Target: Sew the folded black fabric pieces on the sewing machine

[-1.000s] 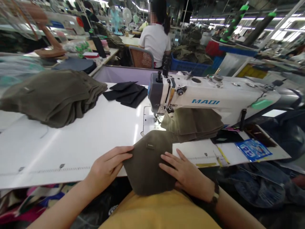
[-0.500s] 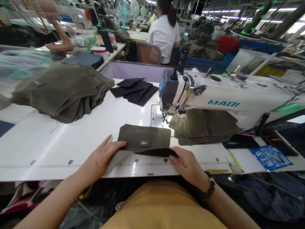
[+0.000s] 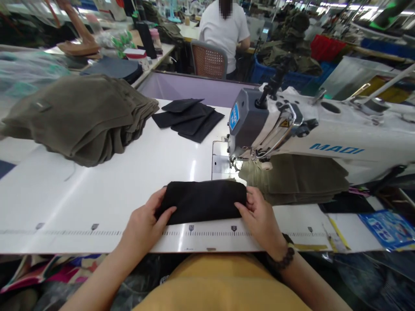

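A black fabric piece (image 3: 204,201) lies across the front of the white sewing table (image 3: 81,190), with a thin olive edge showing behind it. My left hand (image 3: 147,218) pinches its left end, thumb on top and fingers behind. At the right end, my right hand (image 3: 259,214) grips it the same way. Just beyond the fabric stands the needle area of a white sewing machine (image 3: 337,134). Olive fabric pieces (image 3: 295,175) are stacked under the machine's arm.
To the left rises a big pile of olive fabric pieces (image 3: 78,116). Several black pieces (image 3: 191,119) lie behind the middle. A blue packet (image 3: 387,226) rests at the right edge. Beyond the table, a person in a white shirt (image 3: 222,34) is by a chair (image 3: 210,60).
The olive piece with a small label has been turned so its black side faces up. My left hand has gone from lying on it to pinching its end. The view has tilted down.
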Available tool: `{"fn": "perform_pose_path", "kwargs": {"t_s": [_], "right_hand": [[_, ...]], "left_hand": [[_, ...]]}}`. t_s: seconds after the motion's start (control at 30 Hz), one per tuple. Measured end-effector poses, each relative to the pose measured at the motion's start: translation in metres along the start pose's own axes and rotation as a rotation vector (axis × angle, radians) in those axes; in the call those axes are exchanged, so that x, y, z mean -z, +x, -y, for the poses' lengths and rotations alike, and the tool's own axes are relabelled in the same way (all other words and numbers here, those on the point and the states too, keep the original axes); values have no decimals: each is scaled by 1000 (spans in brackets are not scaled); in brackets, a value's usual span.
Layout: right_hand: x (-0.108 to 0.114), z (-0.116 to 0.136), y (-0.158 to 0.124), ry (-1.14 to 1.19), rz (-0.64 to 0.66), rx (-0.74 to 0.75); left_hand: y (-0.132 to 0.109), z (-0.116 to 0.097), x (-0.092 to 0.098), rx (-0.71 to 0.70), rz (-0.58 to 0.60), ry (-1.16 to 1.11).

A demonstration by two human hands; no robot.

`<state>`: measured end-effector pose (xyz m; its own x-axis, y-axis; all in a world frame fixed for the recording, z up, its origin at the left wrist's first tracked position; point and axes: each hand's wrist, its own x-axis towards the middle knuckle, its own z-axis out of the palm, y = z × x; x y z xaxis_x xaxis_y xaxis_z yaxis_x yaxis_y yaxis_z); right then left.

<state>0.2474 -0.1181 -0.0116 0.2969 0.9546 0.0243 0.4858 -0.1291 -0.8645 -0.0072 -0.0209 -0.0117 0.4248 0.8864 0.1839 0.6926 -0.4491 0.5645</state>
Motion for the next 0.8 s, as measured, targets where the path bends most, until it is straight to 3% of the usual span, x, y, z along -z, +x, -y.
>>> {"fn": "perform_pose_path", "kwargs": {"t_s": [0.1, 0.27, 0.33, 0.63, 0.8], "right_hand": [[-3, -2, 1, 13, -42, 66], [4, 9, 7, -243, 29, 126], [6, 14, 9, -288, 76, 139], [8, 13, 4, -332, 77, 115], [6, 12, 6, -317, 71, 111]], "left_hand": [[-6, 6, -5, 36, -92, 13], [-6, 4, -3, -256, -110, 172], [-7, 3, 0, -313, -114, 228], [-8, 3, 2, -359, -45, 263], [0, 3, 7, -311, -16, 269]]}}
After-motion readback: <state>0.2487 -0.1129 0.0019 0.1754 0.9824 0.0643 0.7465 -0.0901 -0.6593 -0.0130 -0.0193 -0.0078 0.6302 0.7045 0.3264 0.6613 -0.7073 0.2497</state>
